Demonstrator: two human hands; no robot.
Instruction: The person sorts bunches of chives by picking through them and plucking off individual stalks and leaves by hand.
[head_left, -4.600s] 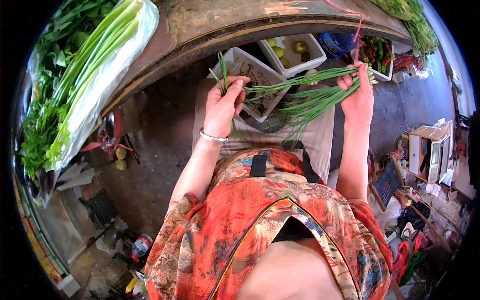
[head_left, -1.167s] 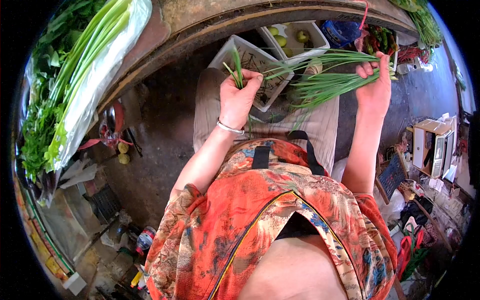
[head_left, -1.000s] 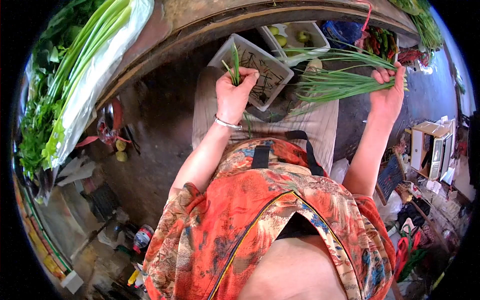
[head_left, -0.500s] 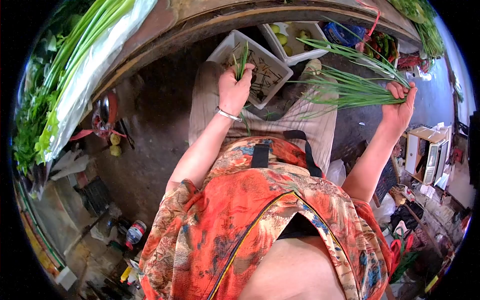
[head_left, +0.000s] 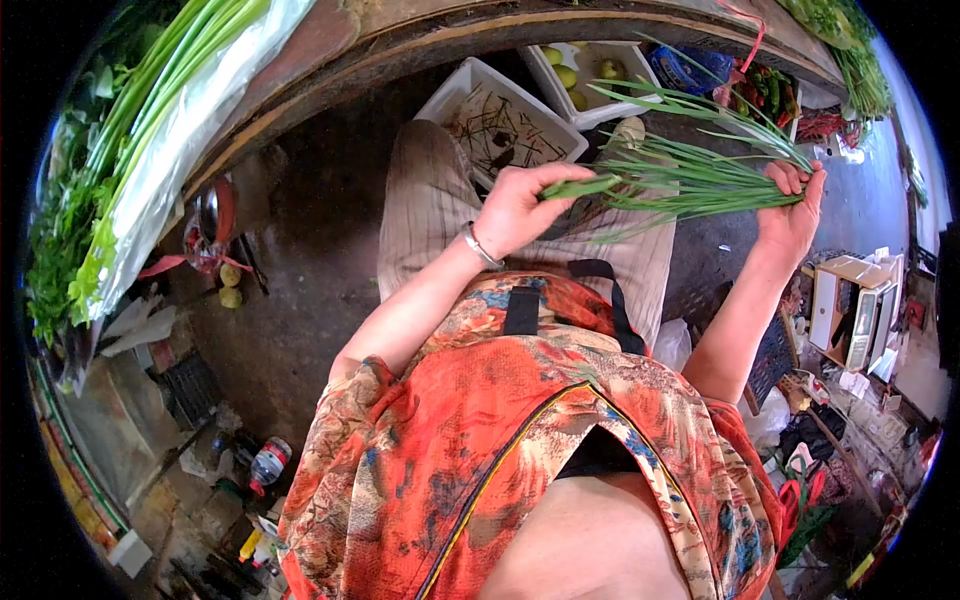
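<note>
My right hand [head_left: 793,203] is closed round the pale ends of a long bunch of green stalks [head_left: 700,178], whose tips fan out to the left. My left hand [head_left: 522,207], with a bracelet at its wrist, pinches a few short green pieces [head_left: 583,187] near the loose tips of that bunch. Below the hands lies my lap in striped trousers [head_left: 422,222]. Just beyond my left hand stands a white box [head_left: 447,88] with thin dark and green scraps scattered inside.
A second white box [head_left: 545,77] holds green round fruit, beside a blue container [head_left: 690,70] and red and green peppers [head_left: 770,92]. A wooden table edge [head_left: 400,50] arches across the top. Leafy stalks in a plastic bag [head_left: 190,160] lie on the left; a small cabinet [head_left: 850,305] stands right.
My left hand has come down from the scrap box and moved right toward the bunch, the short pieces now pointing right. My right hand has moved outward since the earliest frames, still gripping the stalks.
</note>
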